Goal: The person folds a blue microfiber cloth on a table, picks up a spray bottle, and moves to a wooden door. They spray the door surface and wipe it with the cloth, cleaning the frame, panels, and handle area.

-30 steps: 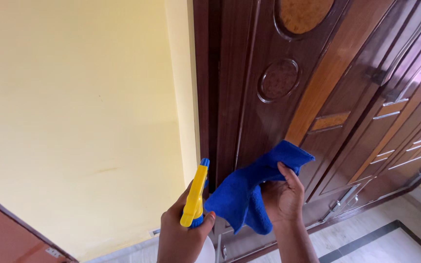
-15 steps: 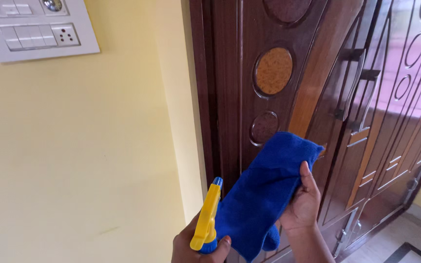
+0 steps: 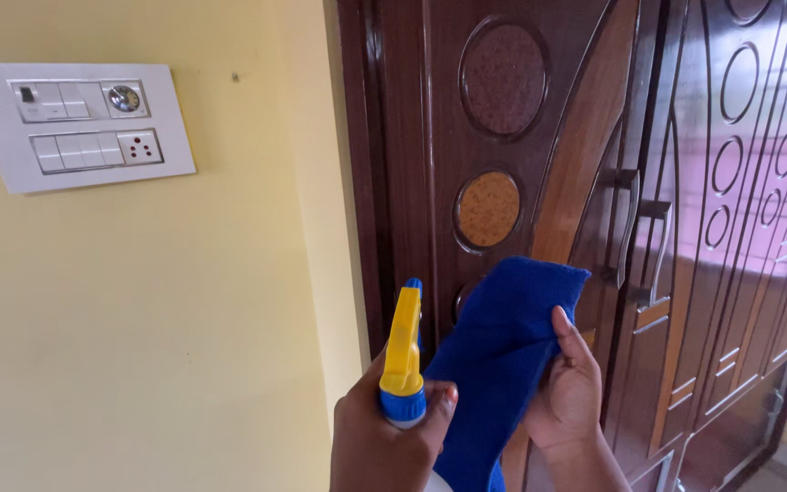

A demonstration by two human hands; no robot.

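Left hand (image 3: 384, 442) clenched on yellow-and-blue spray bottle (image 3: 403, 360), right hand (image 3: 568, 394) gripping blue cloth (image 3: 503, 364) near dark wooden door (image 3: 503, 137); risk of stray mist reaching wall switch panel (image 3: 79, 123) alongside.

The body of the yellow-and-blue plastic spray bottle (image 3: 403, 364) is hidden behind the left hand (image 3: 384, 437) and cut off by the bottom edge at 6 o'clock. The folded blue microfibre cloth (image 3: 494, 355) covers the right hand's (image 3: 571, 392) palm and a round inlay of the dark brown carved wooden wardrobe (image 3: 503, 137). At 3 o'clock the wardrobe's doors run out of frame.
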